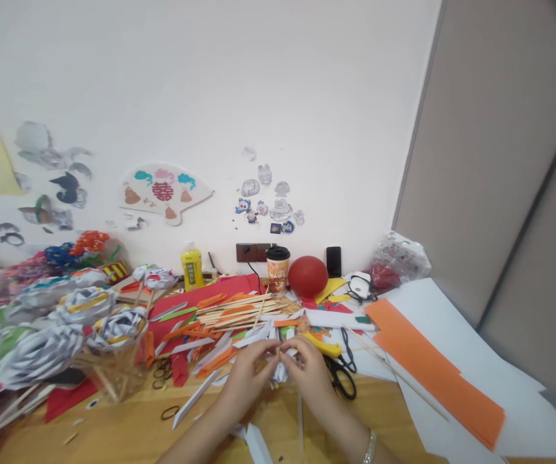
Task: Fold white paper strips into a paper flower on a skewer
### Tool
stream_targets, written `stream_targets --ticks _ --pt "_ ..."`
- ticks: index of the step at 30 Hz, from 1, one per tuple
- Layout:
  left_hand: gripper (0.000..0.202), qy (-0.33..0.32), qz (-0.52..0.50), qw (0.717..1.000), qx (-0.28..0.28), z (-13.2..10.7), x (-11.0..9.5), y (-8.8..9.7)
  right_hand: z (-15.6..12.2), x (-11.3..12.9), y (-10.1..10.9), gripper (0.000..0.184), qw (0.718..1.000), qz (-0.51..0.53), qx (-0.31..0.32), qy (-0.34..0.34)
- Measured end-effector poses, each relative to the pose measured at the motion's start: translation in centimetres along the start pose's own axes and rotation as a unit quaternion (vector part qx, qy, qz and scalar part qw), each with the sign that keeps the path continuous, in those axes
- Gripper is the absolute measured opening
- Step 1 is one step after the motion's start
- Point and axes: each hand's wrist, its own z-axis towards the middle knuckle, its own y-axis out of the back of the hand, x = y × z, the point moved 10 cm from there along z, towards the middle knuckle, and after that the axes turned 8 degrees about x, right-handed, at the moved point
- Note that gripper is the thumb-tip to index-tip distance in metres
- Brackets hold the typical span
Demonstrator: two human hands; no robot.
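Note:
My left hand and my right hand meet fingertip to fingertip just above the table's front part. Both are closed in a pinch on a small bundle of white folded paper, mostly hidden behind the fingers. A thin pale stick shows below the right hand; whether it joins the bundle I cannot tell. Beside the right hand lie black-handled scissors and a yellow-handled tool. Cut white and orange paper strips spread out left of and behind the hands.
Wooden skewers are piled behind the hands. White paper roses crowd the left. A lidded cup, red balloon, yellow bottle and phone stand near the wall. Orange sheets lie on white paper at right.

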Motion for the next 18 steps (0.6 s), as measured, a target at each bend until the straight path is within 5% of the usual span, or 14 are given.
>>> stream_targets --ticks 7,18 --pt "0.015 0.034 -0.122 0.991 0.031 0.7 1.3 -0.6 -0.5 5.0 0.8 0.012 0.982 -0.116 0.019 0.150" --pt "0.030 0.072 -0.228 0.969 0.068 0.8 3.5 -1.6 -0.9 5.3 -1.4 0.013 0.969 -0.141 0.123 0.162"
